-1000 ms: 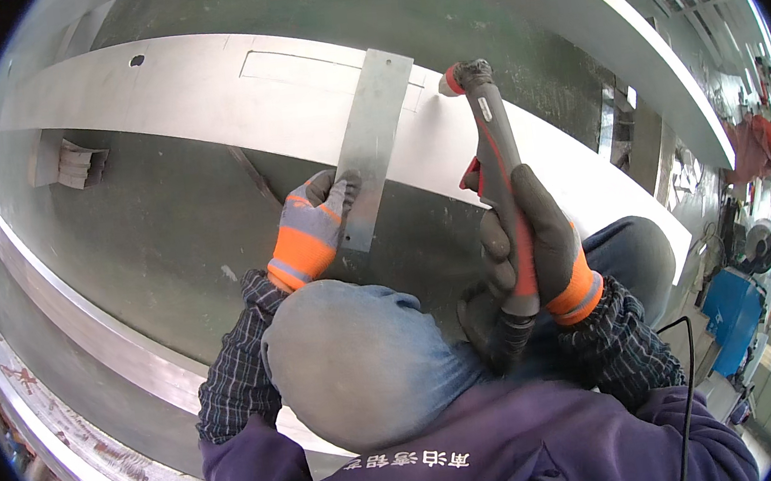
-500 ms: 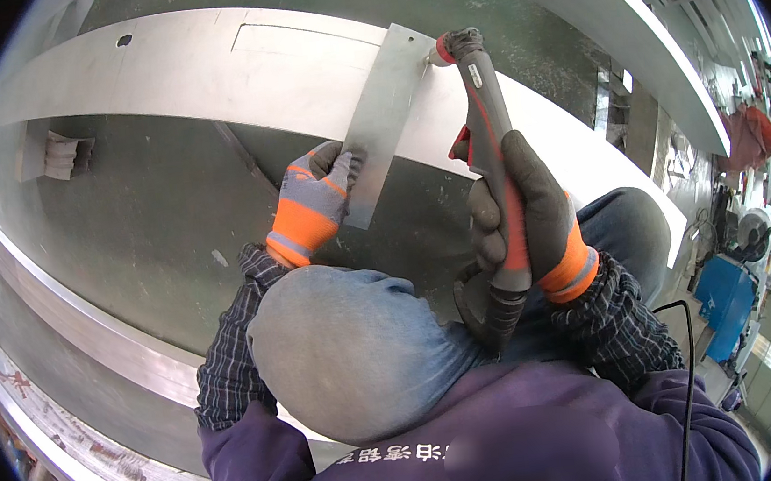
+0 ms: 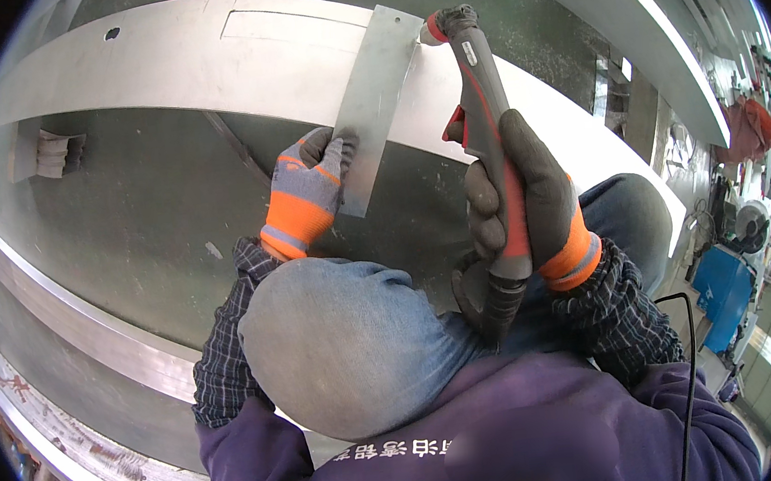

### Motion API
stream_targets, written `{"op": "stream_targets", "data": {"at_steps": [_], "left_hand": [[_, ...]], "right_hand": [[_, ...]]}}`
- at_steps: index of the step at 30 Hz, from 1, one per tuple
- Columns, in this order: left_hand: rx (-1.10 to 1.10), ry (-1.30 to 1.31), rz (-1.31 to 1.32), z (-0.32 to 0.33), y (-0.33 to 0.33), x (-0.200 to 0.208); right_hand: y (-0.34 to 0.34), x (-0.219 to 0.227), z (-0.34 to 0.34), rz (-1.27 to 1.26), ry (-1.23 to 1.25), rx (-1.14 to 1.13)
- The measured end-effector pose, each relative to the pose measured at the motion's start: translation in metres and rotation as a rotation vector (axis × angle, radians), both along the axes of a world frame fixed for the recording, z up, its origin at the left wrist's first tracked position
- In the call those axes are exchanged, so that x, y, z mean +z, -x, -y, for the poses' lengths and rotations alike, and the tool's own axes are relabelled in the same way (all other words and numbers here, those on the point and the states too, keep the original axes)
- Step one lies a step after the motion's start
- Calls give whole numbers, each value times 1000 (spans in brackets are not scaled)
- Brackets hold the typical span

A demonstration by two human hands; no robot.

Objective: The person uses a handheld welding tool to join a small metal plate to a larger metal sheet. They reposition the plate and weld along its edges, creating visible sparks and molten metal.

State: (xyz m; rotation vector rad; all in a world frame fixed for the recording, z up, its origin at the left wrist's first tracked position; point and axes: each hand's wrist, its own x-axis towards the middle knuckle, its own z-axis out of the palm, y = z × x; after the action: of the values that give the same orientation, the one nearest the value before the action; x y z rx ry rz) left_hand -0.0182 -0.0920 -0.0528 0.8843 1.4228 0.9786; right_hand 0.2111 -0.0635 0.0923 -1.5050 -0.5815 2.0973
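Note:
Gripped in my right hand [image 3: 545, 195], in a dark glove with an orange cuff, is a grey and red welding torch [image 3: 485, 108]. Its red-ringed nozzle sits beside the far right edge of a flat metal strip [image 3: 378, 77]; whether it touches cannot be made out. That strip lies across a long pale metal panel [image 3: 169, 57], its near end overhanging the panel's edge. My left hand [image 3: 309, 187], in a grey and orange glove, pinches the strip's left edge near that end. The thumb side is partly hidden.
A metal bar [image 3: 82, 300] runs along the left. Another long panel [image 3: 636, 26] lies at the upper right. A small corrugated piece [image 3: 60, 153] is at the left. My bent knee [image 3: 336, 349] is close below my left hand. A blue box [image 3: 724, 289] stands right.
The strip, panel and both hands appear slightly higher and further left in the picture. Both holds stay the same, and the torch nozzle remains beside the strip.

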Motion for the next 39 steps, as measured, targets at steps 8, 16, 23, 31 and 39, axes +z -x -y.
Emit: {"op": "stream_targets", "data": {"at_steps": [8,16,23,31,39], "left_hand": [[35,-11,67,2,-2,-4],[-71,-2,-59,-1,4,1],[-72,42,-65,-2,4,0],[-46,-21,-77,-2,1,2],[-60,5,-112,-3,1,6]], "right_hand": [[2,-3,0,36,5,-2],[2,-7,0,49,-3,7],[2,-6,0,72,-20,19],[1,-6,-1,56,-20,32],[2,-7,0,40,3,21]]}}
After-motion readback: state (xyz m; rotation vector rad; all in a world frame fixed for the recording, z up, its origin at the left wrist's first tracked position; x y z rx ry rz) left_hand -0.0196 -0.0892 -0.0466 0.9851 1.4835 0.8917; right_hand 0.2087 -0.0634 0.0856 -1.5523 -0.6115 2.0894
